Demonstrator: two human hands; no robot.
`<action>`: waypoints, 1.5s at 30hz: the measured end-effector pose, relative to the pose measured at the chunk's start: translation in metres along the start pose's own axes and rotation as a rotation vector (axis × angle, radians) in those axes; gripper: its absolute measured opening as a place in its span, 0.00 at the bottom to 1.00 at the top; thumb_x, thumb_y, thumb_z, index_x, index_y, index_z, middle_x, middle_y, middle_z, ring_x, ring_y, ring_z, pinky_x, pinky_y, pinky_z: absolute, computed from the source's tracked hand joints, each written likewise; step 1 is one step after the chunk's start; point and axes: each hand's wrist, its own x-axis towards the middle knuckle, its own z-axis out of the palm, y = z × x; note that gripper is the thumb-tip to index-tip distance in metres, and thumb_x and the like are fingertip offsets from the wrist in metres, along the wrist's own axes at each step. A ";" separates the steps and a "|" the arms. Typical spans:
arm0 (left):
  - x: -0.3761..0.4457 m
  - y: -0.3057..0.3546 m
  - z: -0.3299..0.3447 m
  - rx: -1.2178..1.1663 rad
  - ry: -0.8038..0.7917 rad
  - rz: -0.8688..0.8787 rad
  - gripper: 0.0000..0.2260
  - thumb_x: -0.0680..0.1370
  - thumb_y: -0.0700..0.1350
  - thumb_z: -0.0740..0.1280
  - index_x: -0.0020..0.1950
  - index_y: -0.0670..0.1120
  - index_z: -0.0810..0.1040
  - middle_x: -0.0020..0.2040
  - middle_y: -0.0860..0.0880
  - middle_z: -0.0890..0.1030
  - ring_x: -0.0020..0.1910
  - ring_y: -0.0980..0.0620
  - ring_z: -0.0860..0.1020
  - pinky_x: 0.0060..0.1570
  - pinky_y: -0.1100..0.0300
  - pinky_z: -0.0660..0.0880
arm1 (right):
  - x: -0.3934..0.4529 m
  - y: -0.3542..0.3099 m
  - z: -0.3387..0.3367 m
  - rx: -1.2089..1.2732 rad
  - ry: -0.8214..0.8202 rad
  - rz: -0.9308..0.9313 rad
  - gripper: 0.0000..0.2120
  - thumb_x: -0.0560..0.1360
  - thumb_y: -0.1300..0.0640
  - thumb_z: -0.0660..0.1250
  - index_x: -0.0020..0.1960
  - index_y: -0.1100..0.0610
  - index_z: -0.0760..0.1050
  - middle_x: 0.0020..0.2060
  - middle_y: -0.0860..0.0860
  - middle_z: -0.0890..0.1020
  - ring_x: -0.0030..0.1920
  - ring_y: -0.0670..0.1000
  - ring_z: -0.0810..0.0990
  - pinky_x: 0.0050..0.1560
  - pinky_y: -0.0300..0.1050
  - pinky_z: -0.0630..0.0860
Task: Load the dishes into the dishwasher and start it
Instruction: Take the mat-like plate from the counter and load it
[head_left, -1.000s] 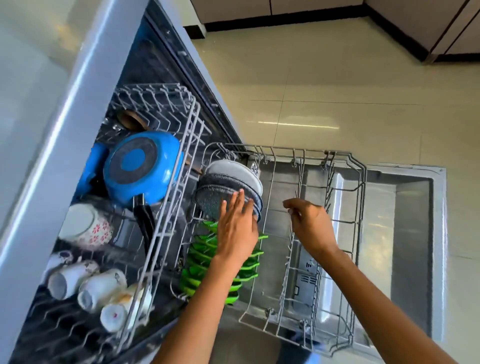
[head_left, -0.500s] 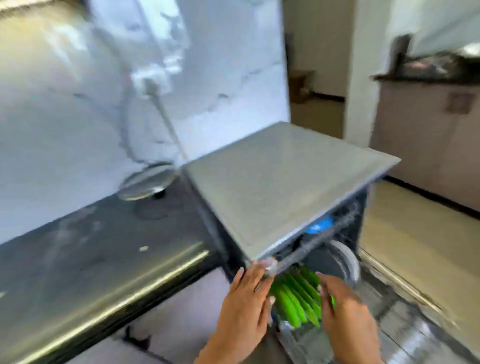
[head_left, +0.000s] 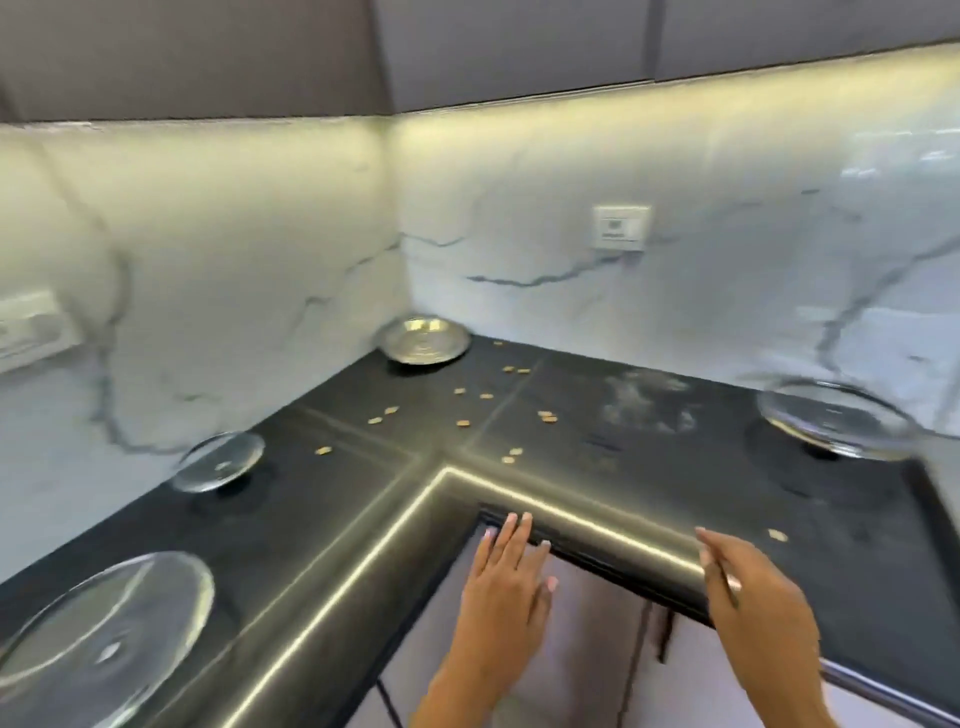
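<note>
You are facing the corner of a dark worktop (head_left: 649, 467), both hands raised in front of its inner edge. Your left hand (head_left: 506, 577) is hovering flat, fingers straight and together, holding nothing; its tips are overlapping the rounded edge, though contact cannot be told. Your right hand (head_left: 753, 597) is also open and carrying nothing.

The dishes left to load are lying ahead of you. A steel plate (head_left: 425, 340) is sitting in the far corner, beyond your left hand. A small glass plate (head_left: 218, 461) is lying far left of it, and a large glass plate (head_left: 98, 639) is lying nearer, at your left. Another glass plate (head_left: 836, 418) is resting beyond your right hand, near the wall. Crumbs (head_left: 465, 410) are scattered between them. The dishwasher is out of view.

The glass ones are probably slippery, brittle and fairly heavy; take each by the rim, thumb on top, fingers underneath, and carry it level. The steel one should be light and stiff, so a rim pinch should do.
</note>
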 end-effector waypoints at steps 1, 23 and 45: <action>-0.003 -0.023 -0.007 0.041 0.020 -0.057 0.18 0.74 0.51 0.57 0.54 0.49 0.83 0.62 0.46 0.79 0.63 0.48 0.76 0.68 0.58 0.53 | 0.008 -0.016 0.023 0.025 -0.032 -0.052 0.10 0.71 0.67 0.70 0.52 0.59 0.81 0.46 0.57 0.84 0.43 0.60 0.83 0.43 0.53 0.77; -0.295 -0.165 -0.050 0.313 -0.158 -0.906 0.26 0.79 0.61 0.50 0.53 0.51 0.84 0.56 0.52 0.82 0.56 0.55 0.80 0.59 0.48 0.73 | -0.113 -0.230 0.249 0.492 -0.805 -0.855 0.12 0.72 0.66 0.69 0.55 0.59 0.80 0.46 0.50 0.84 0.43 0.48 0.83 0.43 0.35 0.74; -0.305 -0.100 -0.085 0.301 0.315 -0.185 0.12 0.72 0.33 0.65 0.51 0.41 0.84 0.52 0.46 0.84 0.51 0.51 0.82 0.58 0.54 0.75 | -0.146 -0.129 0.148 0.395 -0.797 -0.957 0.19 0.73 0.62 0.69 0.63 0.54 0.75 0.59 0.46 0.78 0.55 0.46 0.79 0.50 0.35 0.75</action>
